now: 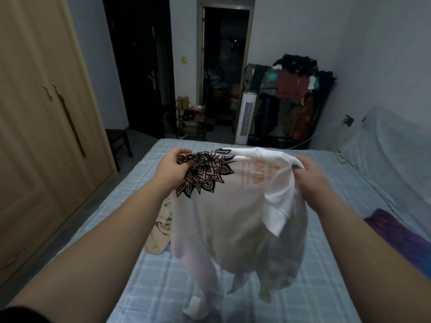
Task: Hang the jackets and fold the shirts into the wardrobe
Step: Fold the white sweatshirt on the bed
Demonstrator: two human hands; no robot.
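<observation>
I'm holding the white shirt (233, 213) up over the bed (326, 264), left hand (173, 169) and right hand (313, 177) both pinching its top edge (wardrobe (42, 113) doors closed), beige garment (161, 231) lying near the bed's left edge.

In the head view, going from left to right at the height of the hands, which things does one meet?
Beige wooden wardrobe → left hand → white T-shirt with black mandala print → right hand → purple cloth on the bed.

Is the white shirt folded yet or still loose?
Not folded. The white shirt hangs loose above the bed, the left hand and the right hand each gripping its top edge; one sleeve dangles.
</observation>
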